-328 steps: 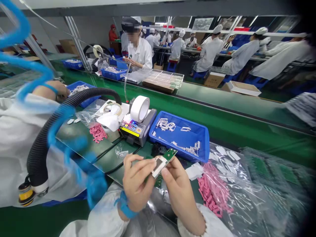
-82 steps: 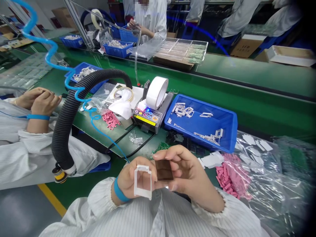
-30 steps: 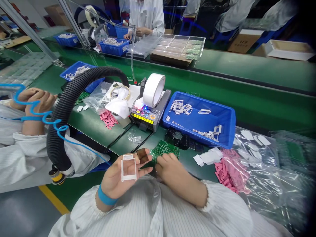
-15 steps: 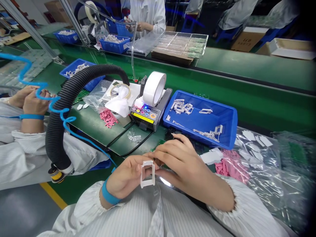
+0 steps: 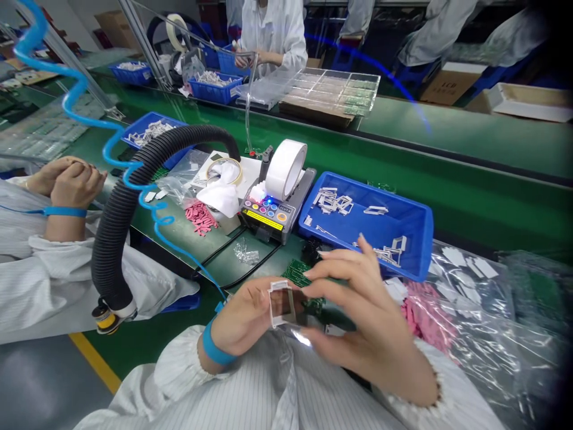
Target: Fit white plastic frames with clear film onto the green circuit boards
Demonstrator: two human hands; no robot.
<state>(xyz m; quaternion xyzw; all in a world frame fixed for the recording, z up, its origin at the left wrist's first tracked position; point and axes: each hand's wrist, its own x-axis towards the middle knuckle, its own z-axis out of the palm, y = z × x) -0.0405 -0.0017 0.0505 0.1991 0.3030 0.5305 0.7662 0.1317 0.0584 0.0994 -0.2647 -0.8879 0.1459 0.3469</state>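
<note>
My left hand (image 5: 244,313) grips a small white plastic frame (image 5: 282,303) close to my chest, with a dark panel showing inside it. My right hand (image 5: 362,304) comes in from the right, its thumb and forefinger pinched on the frame's right side and the other fingers spread. A green circuit board (image 5: 302,276) lies on the bench just behind the frame. A blue band circles my left wrist.
A blue bin (image 5: 371,224) of white frames stands behind my hands, a tape dispenser (image 5: 275,200) to its left. Pink strips (image 5: 425,313) and plastic bags lie at right. A black corrugated hose (image 5: 129,197) and a co-worker's hands (image 5: 71,182) are at left.
The dark panel my left fingers held beside the frame a second ago now sits inside the frame. My right hand left the circuit board and closed on the frame.
</note>
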